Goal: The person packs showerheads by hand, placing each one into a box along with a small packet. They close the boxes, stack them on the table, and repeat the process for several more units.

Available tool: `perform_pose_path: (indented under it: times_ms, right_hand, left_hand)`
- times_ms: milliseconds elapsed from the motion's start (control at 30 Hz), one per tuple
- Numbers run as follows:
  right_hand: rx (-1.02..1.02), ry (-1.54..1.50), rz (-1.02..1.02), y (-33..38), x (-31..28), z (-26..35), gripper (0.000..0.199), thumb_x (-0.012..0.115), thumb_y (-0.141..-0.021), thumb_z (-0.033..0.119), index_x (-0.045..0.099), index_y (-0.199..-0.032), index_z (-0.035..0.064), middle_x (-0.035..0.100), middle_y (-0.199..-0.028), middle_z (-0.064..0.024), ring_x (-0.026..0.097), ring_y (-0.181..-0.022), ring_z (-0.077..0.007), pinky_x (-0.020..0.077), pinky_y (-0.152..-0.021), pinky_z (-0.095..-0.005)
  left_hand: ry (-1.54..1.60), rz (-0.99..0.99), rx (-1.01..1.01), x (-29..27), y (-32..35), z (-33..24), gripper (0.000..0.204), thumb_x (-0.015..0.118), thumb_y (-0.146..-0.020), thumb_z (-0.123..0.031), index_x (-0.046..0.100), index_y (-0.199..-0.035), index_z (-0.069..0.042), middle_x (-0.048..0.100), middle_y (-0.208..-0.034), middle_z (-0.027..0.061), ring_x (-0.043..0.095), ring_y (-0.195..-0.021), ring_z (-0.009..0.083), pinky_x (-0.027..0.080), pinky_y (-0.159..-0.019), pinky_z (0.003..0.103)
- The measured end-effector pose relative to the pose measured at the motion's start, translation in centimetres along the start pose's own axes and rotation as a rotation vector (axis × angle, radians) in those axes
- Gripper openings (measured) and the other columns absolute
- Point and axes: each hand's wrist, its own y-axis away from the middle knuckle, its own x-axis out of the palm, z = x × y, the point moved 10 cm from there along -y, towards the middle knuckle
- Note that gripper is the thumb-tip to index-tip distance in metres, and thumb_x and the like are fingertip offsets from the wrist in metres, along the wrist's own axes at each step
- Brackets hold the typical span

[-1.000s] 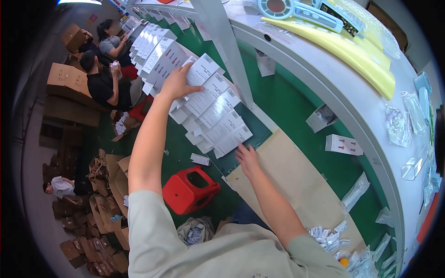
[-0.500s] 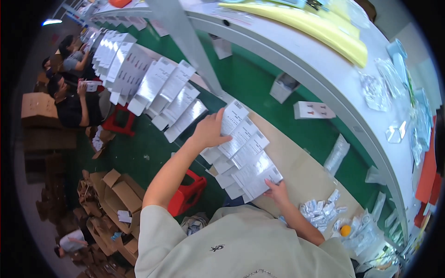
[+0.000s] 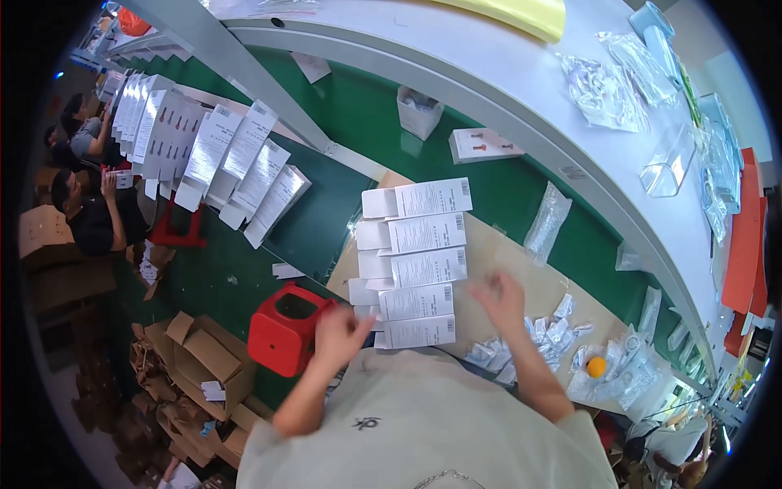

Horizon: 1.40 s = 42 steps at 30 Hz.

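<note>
While both forearms are coming up from the lower edge of the head view, the left hand [image 3: 340,334] is hovering at the left end of the bottom box in the row, fingers loosely curled and blurred, clamping nothing that I can make out. Right hand [image 3: 501,300] is hanging over the cardboard sheet [image 3: 489,261] just right of the same row, fingers spread apart, holding nothing; also blurred.

White flat boxes [image 3: 417,262] are lying in a row of five, overlapping like shingles, each with a printed panel and an unfolded flap sticking out to the left. Row is sitting on the cardboard sheet on the green belt [image 3: 358,122], straight ahead of the person's chest.

Small clear bags [image 3: 533,338] are piling up just right of the right hand, with an orange ball [image 3: 597,367] farther right. Red stool [image 3: 285,330] is sitting just left of the left hand, below the belt edge. Second batch of white boxes [image 3: 236,163] is lying well apart up the belt to the left. Grey rail [image 3: 521,122] is bounding the belt on the far side; open green belt is showing between the two box groups. Another person [image 3: 85,216] is sitting far left.
</note>
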Motion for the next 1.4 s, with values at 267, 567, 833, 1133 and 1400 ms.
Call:
perform_pose_path:
  times_ms: [267, 567, 833, 1133, 1400]
  right_hand:
    - [-0.680, 0.554, 0.314, -17.1, 9.0, 13.3, 0.107, 0.084, -0.060, 0.059, 0.042, -0.144, 0.0074, 0.050, -0.137, -0.0193, 0.045, -0.130, -0.0396, 0.0338, -0.111, -0.0508]
    - [0.069, 0.346, 0.085, -5.4, 5.9, -3.4, 0.105, 0.071, -0.074, 0.067, 0.037, -0.139, -0.0076, 0.059, -0.120, -0.0278, 0.062, -0.107, -0.0433, 0.0517, -0.090, -0.0484]
    - [0.326, 0.185, -0.446, -4.0, -7.0, -9.2, 0.072, 0.068, -0.081, 0.061, 0.059, -0.114, -0.0021, 0.066, -0.107, -0.0260, 0.067, -0.097, -0.0425, 0.0539, -0.081, -0.0477]
    - [0.262, 0.310, -0.211, -14.4, -7.7, -14.0, 0.062, 0.069, -0.084, 0.047, 0.052, -0.118, -0.0024, 0.069, -0.099, -0.0257, 0.066, -0.094, -0.0455, 0.0536, -0.080, -0.0498]
    - [-0.061, 0.180, 0.167, -2.3, -9.9, -16.2, 0.052, 0.070, -0.086, 0.032, 0.051, -0.124, 0.0036, 0.067, -0.105, -0.0257, 0.065, -0.102, -0.0414, 0.0508, -0.087, -0.0482]
  left_hand:
    - [0.667, 0.396, -0.236, 16.7, 6.0, 7.6, 0.049, 0.070, -0.090, -0.035, 0.062, -0.126, -0.002, 0.066, -0.120, 0.0136, 0.061, -0.110, 0.0206, 0.048, -0.093, 0.032]
    - [0.671, -0.400, -0.090, 3.4, -5.3, 11.2, 0.061, 0.070, -0.091, -0.023, 0.045, -0.139, 0.005, 0.057, -0.133, 0.0186, 0.056, -0.119, 0.0268, 0.044, -0.102, 0.037]
    - [0.059, -0.409, 0.146, -0.1, -12.1, -1.0, 0.068, 0.072, -0.087, -0.024, 0.043, -0.139, 0.008, 0.051, -0.136, 0.0272, 0.052, -0.124, 0.0408, 0.039, -0.108, 0.043]
    - [-0.262, 0.054, 0.899, 22.4, -0.9, -20.9, 0.084, 0.074, -0.078, -0.035, 0.040, -0.144, 0.004, 0.029, -0.155, 0.0263, 0.024, -0.147, 0.0421, 0.023, -0.116, 0.056]
    - [-0.417, 0.148, 0.955, 26.0, -0.2, -20.6, 0.084, 0.067, -0.080, -0.041, 0.038, -0.146, 0.003, 0.021, -0.160, 0.0248, 0.019, -0.149, 0.0404, 0.021, -0.117, 0.057]
